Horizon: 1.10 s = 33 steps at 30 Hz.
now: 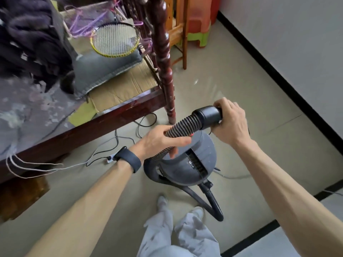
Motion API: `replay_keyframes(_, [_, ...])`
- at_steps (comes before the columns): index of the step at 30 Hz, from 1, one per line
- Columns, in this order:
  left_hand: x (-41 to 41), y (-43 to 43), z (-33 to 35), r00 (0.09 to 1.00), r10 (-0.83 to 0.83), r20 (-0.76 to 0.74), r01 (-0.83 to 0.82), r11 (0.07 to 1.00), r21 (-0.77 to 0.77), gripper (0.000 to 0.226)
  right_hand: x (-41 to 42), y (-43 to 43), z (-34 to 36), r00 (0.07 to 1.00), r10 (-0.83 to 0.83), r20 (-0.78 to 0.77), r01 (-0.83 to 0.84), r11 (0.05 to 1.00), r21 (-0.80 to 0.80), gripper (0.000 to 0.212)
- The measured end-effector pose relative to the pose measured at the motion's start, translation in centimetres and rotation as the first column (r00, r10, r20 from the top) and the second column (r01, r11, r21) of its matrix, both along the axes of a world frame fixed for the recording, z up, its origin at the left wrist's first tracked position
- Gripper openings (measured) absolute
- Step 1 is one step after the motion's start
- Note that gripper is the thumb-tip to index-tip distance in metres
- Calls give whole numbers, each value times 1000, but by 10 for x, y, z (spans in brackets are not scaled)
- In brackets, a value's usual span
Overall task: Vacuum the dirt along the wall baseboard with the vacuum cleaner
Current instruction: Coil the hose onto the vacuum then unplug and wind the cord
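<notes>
Both hands grip the hose [182, 127], left hand [161, 140] mid-hose, right hand [230, 123] fingers round the cuff [208, 115]; best aim low at the baseboard [278, 76].

The beige floor [241, 101] carries the vacuum cleaner [194, 156] just below the grip, with a white power strip [109, 160] and thin cables [138, 125] lying to the left of it.

The left hand [159, 140] grips the ribbed hose [182, 127]. The right hand [231, 123] holds its black cuff [208, 115] above the vacuum cleaner [187, 162].
</notes>
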State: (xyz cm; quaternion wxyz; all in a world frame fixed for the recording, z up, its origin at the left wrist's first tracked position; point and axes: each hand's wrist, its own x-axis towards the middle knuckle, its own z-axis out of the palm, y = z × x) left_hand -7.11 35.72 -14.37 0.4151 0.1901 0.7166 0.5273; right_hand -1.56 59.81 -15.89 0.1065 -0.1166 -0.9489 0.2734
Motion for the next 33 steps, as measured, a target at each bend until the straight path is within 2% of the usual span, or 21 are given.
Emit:
replay_keyframes(3, [14, -28, -10, 994, 78, -74, -87, 988, -129, 19, -1, 16, 13, 993, -116, 29, 115, 993, 36, 42])
replay_keyframes(5, [27, -39, -15, 978, 188, -93, -203, 959, -197, 26, 9, 26, 10, 975, -193, 108, 186, 980, 69, 38])
replay_keyframes(7, [36, -32, -15, 960, 278, -35, -280, 943, -180, 24, 26, 32, -3, 934, -291, 206, 281, 957, 75, 33])
replay_keyframes(9, [43, -5, -4, 944, 327, 55, -318, 940, -125, 12, 44, 37, -20, 863, -432, 260, 452, 892, -20, 30])
replay_keyframes(10, [46, 14, 2, 939, 331, 90, -324, 942, -89, 17, 52, 39, -27, 816, -503, 284, 539, 840, -60, 34])
replay_keyframes(13, [53, 78, 16, 967, 241, 86, -240, 971, -24, 15, 73, 46, -35, 686, -623, 376, 706, 694, -139, 59])
replay_keyframes(15, [56, 117, 22, 975, 198, 99, -196, 980, -26, 19, 91, 40, -36, 695, -600, 395, 713, 643, -278, 67])
replay_keyframes(18, [56, 170, 25, 965, 195, 176, -193, 981, -27, 18, 126, 12, -40, 789, -413, 455, 613, 574, -543, 36])
replay_keyframes(19, [55, 186, 26, 959, 195, 207, -195, 981, -23, 18, 137, 0, -41, 821, -305, 482, 567, 533, -628, 36])
replay_keyframes(20, [56, 202, 27, 954, 188, 233, -189, 982, -18, 19, 147, -11, -43, 837, -228, 497, 544, 444, -712, 44])
replay_keyframes(22, [59, 231, 28, 947, 158, 278, -160, 987, -18, 21, 162, -24, -49, 842, -178, 509, 537, 184, -823, 70])
replay_keyframes(24, [63, 256, 28, 946, 157, 285, -152, 988, -40, 24, 176, -27, -62, 843, -175, 509, 525, 57, -849, 84])
replay_keyframes(25, [62, 267, 29, 946, 177, 273, -171, 984, -45, 26, 183, -27, -68, 847, -192, 496, 513, 45, -857, 81])
replay_keyframes(27, [53, 288, 36, 936, 223, 271, -228, 973, -12, 31, 197, -26, -80, 844, -248, 476, 508, 85, -857, 62])
replay_keyframes(30, [40, 317, 53, 920, 220, 325, -251, 966, 56, 37, 207, -19, -96, 837, -208, 506, 546, 249, -800, 53])
replay_keyframes(33, [37, 334, 57, 953, 164, 255, -184, 982, 54, 38, 196, -7, -99, 810, -303, 502, 586, 371, -721, 47])
